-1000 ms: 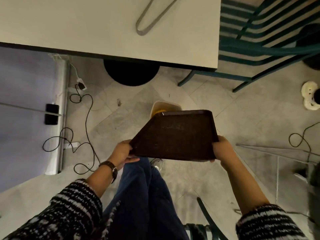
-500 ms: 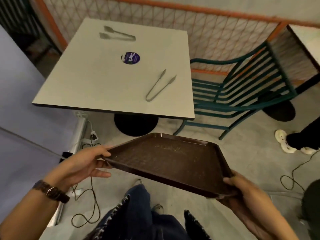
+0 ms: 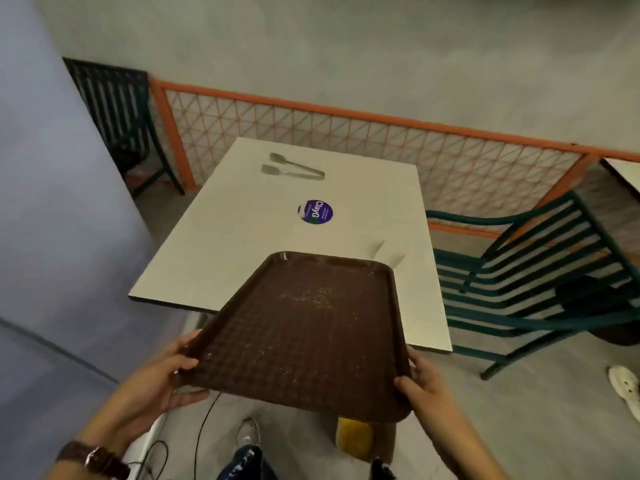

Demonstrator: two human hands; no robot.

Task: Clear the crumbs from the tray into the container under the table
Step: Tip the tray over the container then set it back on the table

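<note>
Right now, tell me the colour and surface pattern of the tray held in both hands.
Dark brown plastic tray, with a fine raised grid texture, seen in the head view.

Left hand [image 3: 157, 379] and right hand [image 3: 427, 388] out front, fingers curled in a grip, left wrist with a watch [image 3: 93, 459].

Tongs [image 3: 292, 166] and a purple sticker [image 3: 315, 212] on the table [image 3: 221, 237], green chair [image 3: 526, 285] just beside.

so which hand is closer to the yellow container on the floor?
Right. The right hand grips the tray corner just above the yellow container; the left hand holds the opposite edge, farther off.
</note>
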